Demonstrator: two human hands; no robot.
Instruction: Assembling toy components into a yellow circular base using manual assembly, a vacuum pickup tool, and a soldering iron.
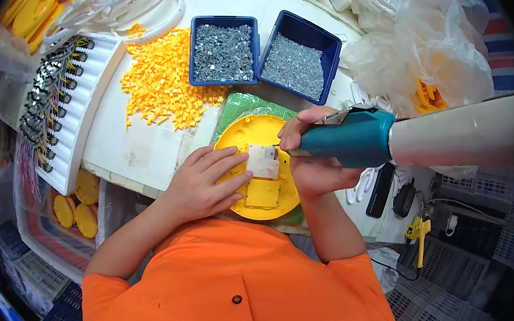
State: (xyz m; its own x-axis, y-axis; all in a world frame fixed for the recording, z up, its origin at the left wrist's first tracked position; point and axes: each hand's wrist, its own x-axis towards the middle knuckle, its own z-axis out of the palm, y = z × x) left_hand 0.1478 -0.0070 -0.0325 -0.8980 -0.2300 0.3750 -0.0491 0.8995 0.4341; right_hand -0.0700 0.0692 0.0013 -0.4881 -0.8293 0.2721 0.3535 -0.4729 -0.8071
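A round yellow plastic housing (234, 138) lies on a green mat (232, 110) at the table's near edge. In its middle sits a white plastic box (261, 168), with a square yellow compartment (263, 194) just below it. My left hand (208, 180) rests on the housing's left side, fingers stretched out and fingertips against the white box. In my right hand (313, 160) is a teal electric screwdriver (349, 138), held nearly level. Its tip meets the upper right corner of the white box; any screw there is too small to make out.
Two blue bins (194, 49) (335, 50) of small metal screws stand behind the housing. Small yellow plastic pieces (166, 77) are heaped to their left, beside a white ribbed tray (94, 83) of wired parts. Plastic bags (428, 53) lie back right; a black phone-like object (380, 190) lies right.
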